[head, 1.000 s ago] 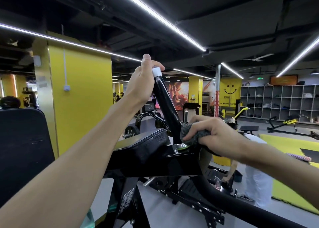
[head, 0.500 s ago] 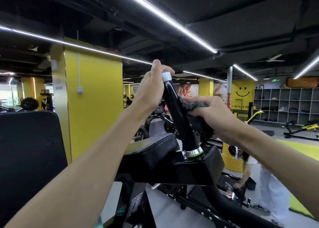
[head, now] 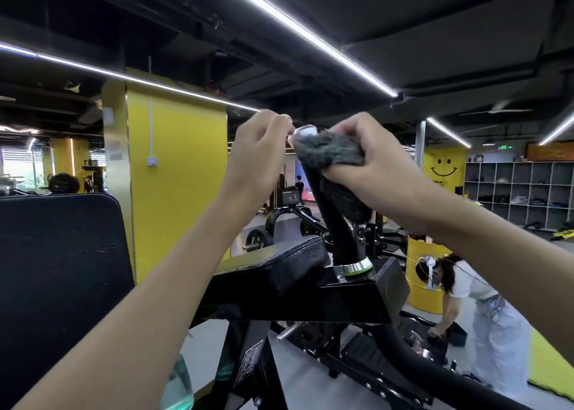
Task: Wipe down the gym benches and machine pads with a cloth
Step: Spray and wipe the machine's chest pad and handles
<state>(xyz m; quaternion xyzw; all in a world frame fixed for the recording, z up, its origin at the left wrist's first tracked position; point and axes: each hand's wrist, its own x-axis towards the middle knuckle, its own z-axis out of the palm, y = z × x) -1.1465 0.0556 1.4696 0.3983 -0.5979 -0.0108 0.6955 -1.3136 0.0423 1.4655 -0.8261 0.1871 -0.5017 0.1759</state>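
Both at handle [head: 334, 223] top: right hand [head: 369, 151] wraps cloth [head: 326, 151] round it for wiping; left hand [head: 257, 151] curled at 9 o'clock of cap [head: 306, 130], likely steadying, grip unclear.

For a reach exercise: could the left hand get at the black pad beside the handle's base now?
Probably yes: the left hand is up by the handle tip, and the pad lies uncovered just below its forearm.

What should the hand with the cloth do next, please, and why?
Probably slide the cloth down the handle toward the collar: the right hand grips the cloth around the handle's very top, beside the cap, so no shaft remains above, and bare black shaft lies below.
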